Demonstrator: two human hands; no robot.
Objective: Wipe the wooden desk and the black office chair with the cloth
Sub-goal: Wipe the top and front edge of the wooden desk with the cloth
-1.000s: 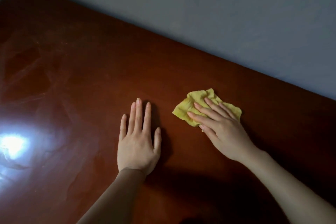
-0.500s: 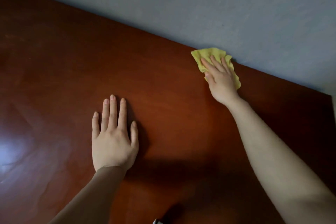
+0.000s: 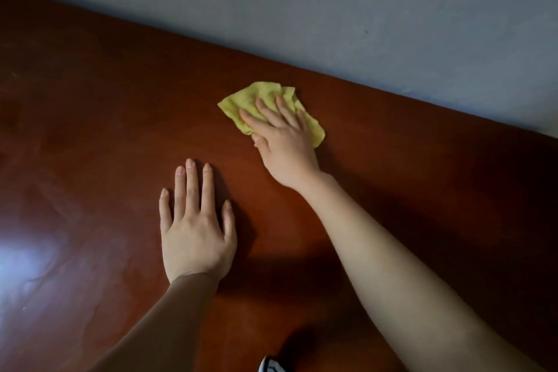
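Note:
A glossy reddish-brown wooden desk [image 3: 90,118] fills most of the head view. A crumpled yellow cloth [image 3: 256,96] lies on it a little short of the far edge. My right hand [image 3: 283,142] presses flat on the cloth with straight, spread fingers, covering its near half. My left hand [image 3: 196,229] rests palm down on the bare wood, fingers straight, nearer to me and to the left of the cloth. The black office chair is out of view.
A plain grey wall [image 3: 362,9] runs along the desk's far edge. A bright light reflection [image 3: 21,263] shines on the wood at the left. A small black-and-white item [image 3: 270,367] peeks in at the bottom edge.
My right hand went out with the cloth to the desk's far edge by the wall, then drew back toward me and leftward. My left hand stayed flat on the wood.

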